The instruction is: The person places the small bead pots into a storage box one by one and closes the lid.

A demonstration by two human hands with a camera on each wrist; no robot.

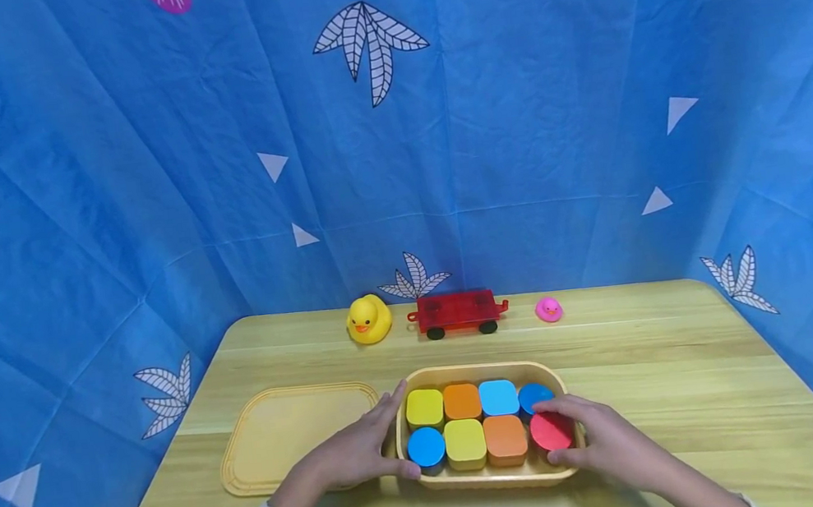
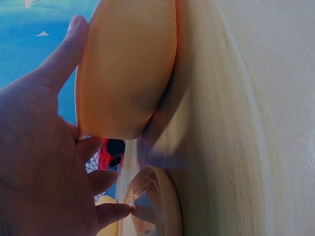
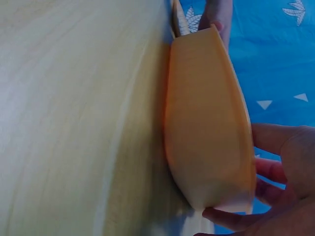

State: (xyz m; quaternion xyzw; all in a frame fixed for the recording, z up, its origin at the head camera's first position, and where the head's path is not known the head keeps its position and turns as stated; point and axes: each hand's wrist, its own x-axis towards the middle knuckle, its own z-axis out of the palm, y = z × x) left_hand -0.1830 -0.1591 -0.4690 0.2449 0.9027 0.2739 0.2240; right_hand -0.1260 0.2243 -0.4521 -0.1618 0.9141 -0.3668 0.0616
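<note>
A yellow plastic bin [image 1: 505, 481] in the head view holds square and round coloured blocks, among them a yellow block [image 1: 465, 443], an orange block [image 1: 505, 439] and a round blue block [image 1: 426, 447]. My left hand [image 1: 353, 453] grips the bin's left end, thumb at the front corner and forefinger at the back one. Over the right end, my right hand [image 1: 604, 435] holds a round red block [image 1: 552, 431] between thumb and fingers, beside another round blue block [image 1: 533, 397]. In the right wrist view, one finger touches the bin's outside wall [image 3: 204, 123].
A flat yellow lid [image 1: 294, 430] lies left of the bin on the wooden table [image 1: 689, 389]. Along the back edge stand a yellow duck [image 1: 369, 320], a red toy wagon [image 1: 457, 312] and a small pink duck [image 1: 550, 309]. A blue curtain [image 1: 537, 149] hangs behind.
</note>
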